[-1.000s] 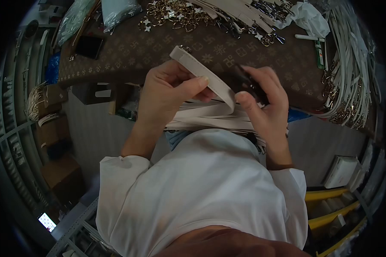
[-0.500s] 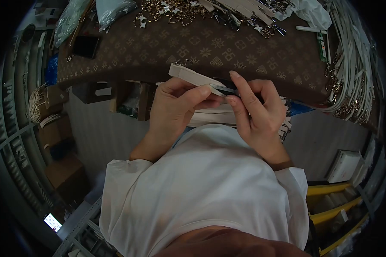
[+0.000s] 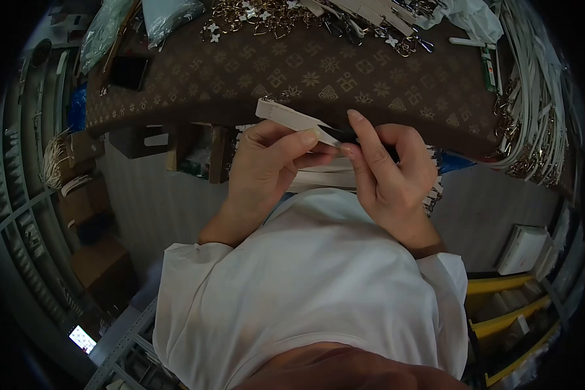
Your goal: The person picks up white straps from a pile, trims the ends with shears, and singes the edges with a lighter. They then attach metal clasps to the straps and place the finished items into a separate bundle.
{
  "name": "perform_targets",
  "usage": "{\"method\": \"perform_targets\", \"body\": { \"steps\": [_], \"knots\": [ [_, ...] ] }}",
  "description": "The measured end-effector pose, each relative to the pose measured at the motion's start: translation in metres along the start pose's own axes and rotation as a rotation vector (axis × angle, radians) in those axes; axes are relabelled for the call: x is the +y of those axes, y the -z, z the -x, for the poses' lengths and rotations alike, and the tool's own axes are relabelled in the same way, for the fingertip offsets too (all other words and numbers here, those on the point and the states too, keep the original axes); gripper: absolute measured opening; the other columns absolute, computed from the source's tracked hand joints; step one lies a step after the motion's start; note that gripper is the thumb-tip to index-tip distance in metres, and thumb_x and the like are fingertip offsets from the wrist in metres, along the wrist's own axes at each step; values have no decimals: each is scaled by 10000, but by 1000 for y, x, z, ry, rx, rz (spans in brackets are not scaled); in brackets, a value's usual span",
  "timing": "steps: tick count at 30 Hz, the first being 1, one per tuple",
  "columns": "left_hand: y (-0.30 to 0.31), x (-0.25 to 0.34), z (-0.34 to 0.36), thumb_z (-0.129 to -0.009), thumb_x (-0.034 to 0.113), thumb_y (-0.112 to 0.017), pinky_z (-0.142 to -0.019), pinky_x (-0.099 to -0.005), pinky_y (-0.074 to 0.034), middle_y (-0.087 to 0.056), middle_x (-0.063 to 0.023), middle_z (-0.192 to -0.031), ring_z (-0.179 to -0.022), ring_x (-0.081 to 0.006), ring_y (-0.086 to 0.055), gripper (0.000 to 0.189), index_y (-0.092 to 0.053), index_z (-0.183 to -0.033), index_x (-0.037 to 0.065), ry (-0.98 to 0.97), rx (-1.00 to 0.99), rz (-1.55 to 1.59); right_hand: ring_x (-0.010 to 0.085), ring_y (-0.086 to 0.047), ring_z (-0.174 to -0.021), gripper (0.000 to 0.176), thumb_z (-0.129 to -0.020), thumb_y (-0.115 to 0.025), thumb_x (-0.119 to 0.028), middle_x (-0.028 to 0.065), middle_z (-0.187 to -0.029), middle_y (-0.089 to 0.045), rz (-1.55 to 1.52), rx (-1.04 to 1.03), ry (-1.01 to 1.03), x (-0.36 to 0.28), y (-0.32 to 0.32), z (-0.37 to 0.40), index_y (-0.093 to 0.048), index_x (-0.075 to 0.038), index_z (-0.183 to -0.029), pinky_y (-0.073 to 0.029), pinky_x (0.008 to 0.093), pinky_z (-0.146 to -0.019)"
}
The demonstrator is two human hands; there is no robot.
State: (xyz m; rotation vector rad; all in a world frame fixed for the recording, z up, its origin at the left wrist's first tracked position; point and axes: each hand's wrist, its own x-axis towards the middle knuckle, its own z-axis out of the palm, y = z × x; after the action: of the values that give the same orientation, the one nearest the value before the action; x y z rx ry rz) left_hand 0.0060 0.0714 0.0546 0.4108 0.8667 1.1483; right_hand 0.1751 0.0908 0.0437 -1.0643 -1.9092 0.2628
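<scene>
My left hand (image 3: 266, 156) pinches a cream strap (image 3: 289, 118) between thumb and fingers. The strap is folded flat, its far end pointing up and left above the table edge. In my right hand (image 3: 396, 162) is a small black tool (image 3: 346, 137), largely covered by the fingers; its exact kind I cannot tell. The tool's front lies against the strap's near end. My right thumb tip is right at that end, and the right index finger reaches up beyond the tool. More cream straps (image 3: 325, 181) lie below my hands, above my lap.
A brown patterned cloth (image 3: 240, 78) covers the table. On it are gold metal clasps (image 3: 260, 19), a black phone (image 3: 130, 71), plastic bags (image 3: 169, 19) and a green-and-white packet (image 3: 488, 68). Long pale straps (image 3: 533, 84) hang over the right end. Yellow-edged bins (image 3: 500, 286) stand lower right.
My right hand has shifted slightly right and down, and the metal blade seen earlier beside the strap is less visible. My left hand keeps its pinch on the strap.
</scene>
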Motion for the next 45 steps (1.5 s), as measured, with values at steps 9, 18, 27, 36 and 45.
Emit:
{"method": "perform_targets", "body": {
  "steps": [9, 18, 27, 36, 45],
  "knots": [
    [-2, -1, -1, -792, 8, -529, -730, -326, -525, -621, -140, -843, -773, -205, -620, 121, -606, -875, -38, -12, 11, 24, 147, -444, -520, 340, -628, -696, -146, 36, -662, -476, 50, 4, 45, 3, -1, 2, -634, -67, -953, -354, 242, -413],
    [0, 2, -3, -797, 41, -536, -732, -326, -522, -617, -144, -846, -792, -213, -618, 117, -597, -861, -36, 21, 8, 34, 162, -450, -508, 325, -651, -695, -140, 38, -664, -479, -79, -17, -22, 14, 1, 0, -626, -50, -956, -370, 251, -428],
    [-20, -4, -12, -873, 112, -451, -738, -282, -493, -596, -114, -855, -781, -174, -599, 158, -497, -961, -11, -108, 4, -60, 200, -525, -743, 246, -747, -638, -184, 88, -829, -552, 727, 157, 48, 109, 21, -14, -623, -70, -964, -428, 276, -626],
    [-14, 1, -3, -892, 116, -394, -526, -193, -419, -548, -55, -647, -543, -82, -494, 201, -536, -844, -18, 218, -384, -730, 48, -500, -669, 85, -776, -612, -72, 0, -768, -577, -882, -96, -694, 43, 21, 2, -606, 5, -812, -392, 167, -607],
    [95, 6, 51, -767, 50, -578, -482, -208, -408, -572, -52, -663, -557, -99, -530, 81, -598, -828, 0, 312, -231, -1030, 80, -515, -659, 160, -793, -592, -116, 43, -688, -560, -280, 231, -1198, 117, 172, 123, -596, 22, -875, -405, 201, -603]
  ]
}}
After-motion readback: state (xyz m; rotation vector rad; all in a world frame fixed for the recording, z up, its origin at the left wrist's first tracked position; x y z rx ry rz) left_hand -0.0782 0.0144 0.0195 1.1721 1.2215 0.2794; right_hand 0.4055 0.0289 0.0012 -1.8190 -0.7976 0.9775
